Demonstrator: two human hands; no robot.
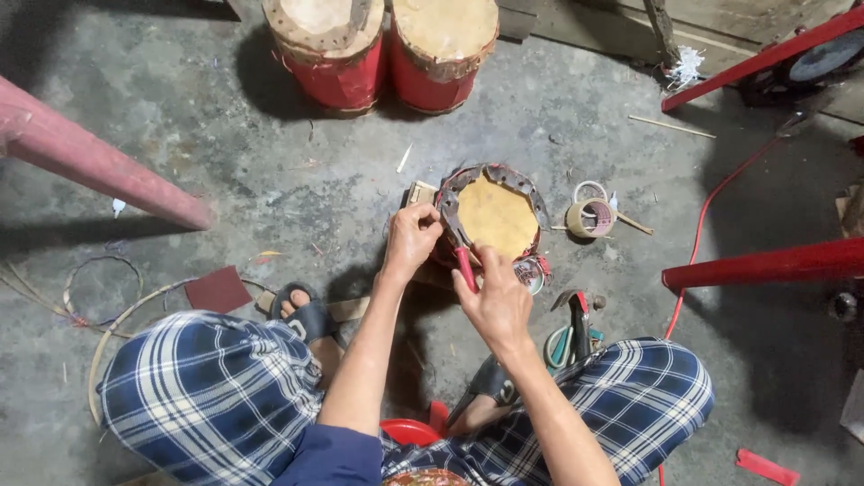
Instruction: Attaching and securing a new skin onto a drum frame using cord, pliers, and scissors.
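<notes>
A small red drum [497,216] with a tan skin head and a ragged leather rim stands on the concrete floor in front of me. My left hand [411,238] grips the drum's left rim and the leather edge there. My right hand [494,304] holds red-handled pliers [457,241], whose jaws bite the leather rim at the drum's left side. Both forearms reach forward between my knees, which are in blue plaid trousers.
Two larger red drums [382,49] stand at the back. Tape rolls [589,216] lie right of the small drum, a hammer [576,319] and scissors by my right knee. Red bars [765,265] cross the right side, a pink pole [99,166] the left. Bamboo hoops [108,306] lie left.
</notes>
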